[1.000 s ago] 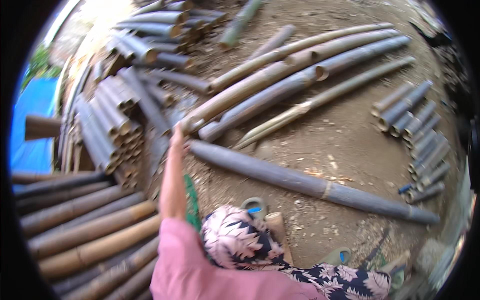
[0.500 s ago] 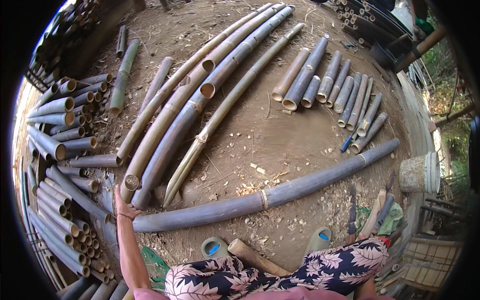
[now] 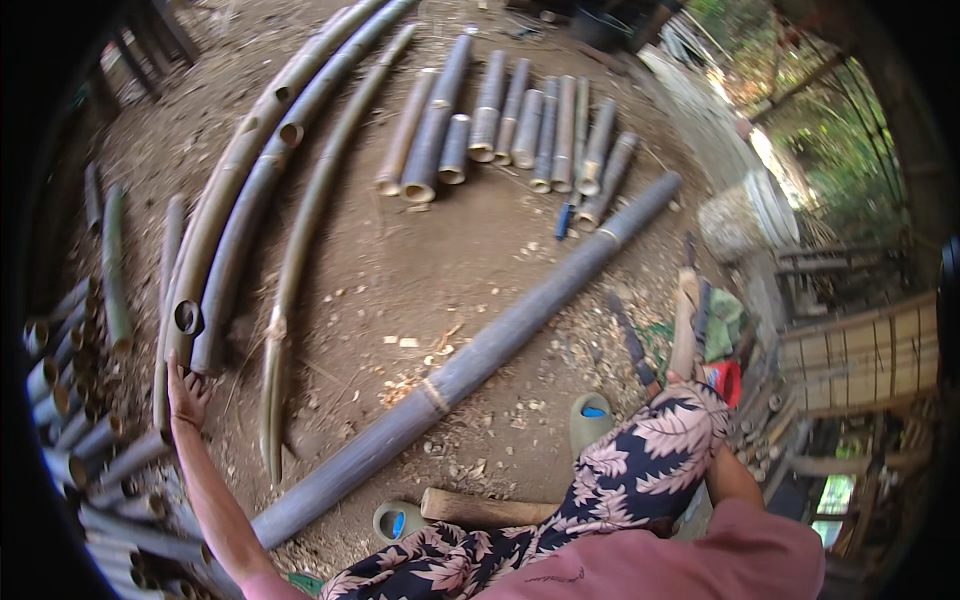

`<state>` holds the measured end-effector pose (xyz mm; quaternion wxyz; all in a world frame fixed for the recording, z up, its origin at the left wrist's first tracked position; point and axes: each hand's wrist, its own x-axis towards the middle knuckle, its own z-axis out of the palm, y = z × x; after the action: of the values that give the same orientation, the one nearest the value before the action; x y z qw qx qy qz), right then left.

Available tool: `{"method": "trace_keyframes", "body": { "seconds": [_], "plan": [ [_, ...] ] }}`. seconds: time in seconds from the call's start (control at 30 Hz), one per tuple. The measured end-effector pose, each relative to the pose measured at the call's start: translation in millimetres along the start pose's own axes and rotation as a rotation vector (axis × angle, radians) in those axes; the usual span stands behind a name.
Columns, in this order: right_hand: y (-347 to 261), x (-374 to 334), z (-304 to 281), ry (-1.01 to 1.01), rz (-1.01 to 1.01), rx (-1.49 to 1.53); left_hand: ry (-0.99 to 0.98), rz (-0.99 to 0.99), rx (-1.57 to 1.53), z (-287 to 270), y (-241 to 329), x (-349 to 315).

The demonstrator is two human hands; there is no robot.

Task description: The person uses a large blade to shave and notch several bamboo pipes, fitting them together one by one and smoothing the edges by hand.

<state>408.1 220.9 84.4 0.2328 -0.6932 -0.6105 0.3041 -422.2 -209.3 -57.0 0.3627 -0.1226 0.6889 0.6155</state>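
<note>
My left hand point(image 3: 187, 393) is at the near end of a long tan bamboo pole point(image 3: 205, 235), its fingers and thumb around the cut end. A round hole is cut in the pole's top just ahead of my fingers. Right beside it lies a long dark bamboo pole point(image 3: 228, 250), also with a cut opening. A thinner green-brown pole point(image 3: 308, 215), split at its near end, lies further right. My right forearm point(image 3: 735, 477) passes behind my raised knee, which hides most or all of that hand. A wooden handle point(image 3: 685, 320) shows just beyond the knee.
A thick grey bamboo pole point(image 3: 480, 370) slants across the ground before me. Several short bamboo lengths point(image 3: 550, 130) lie in a row beyond it. Cut bamboo point(image 3: 75, 400) is stacked at left. A white bucket point(image 3: 745, 220), blades and a red container point(image 3: 725, 382) are at right.
The view has swung to the right, so the ground things appear shifted left and tilted. My left hand remains at the tan pole's end. More of my right arm shows now.
</note>
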Motion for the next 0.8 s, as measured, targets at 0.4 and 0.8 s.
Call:
{"method": "trace_keyframes", "body": {
  "seconds": [0.4,0.8],
  "plan": [
    [90.0,86.5,-35.7,0.057,-0.226,-0.473,-0.955,0.245,1.566,423.3,-133.5,-178.6],
    [115.0,238.9,22.5,-0.152,-0.474,-0.535,-0.451,0.695,1.693,399.9,-93.5,-317.9]
  ]
}}
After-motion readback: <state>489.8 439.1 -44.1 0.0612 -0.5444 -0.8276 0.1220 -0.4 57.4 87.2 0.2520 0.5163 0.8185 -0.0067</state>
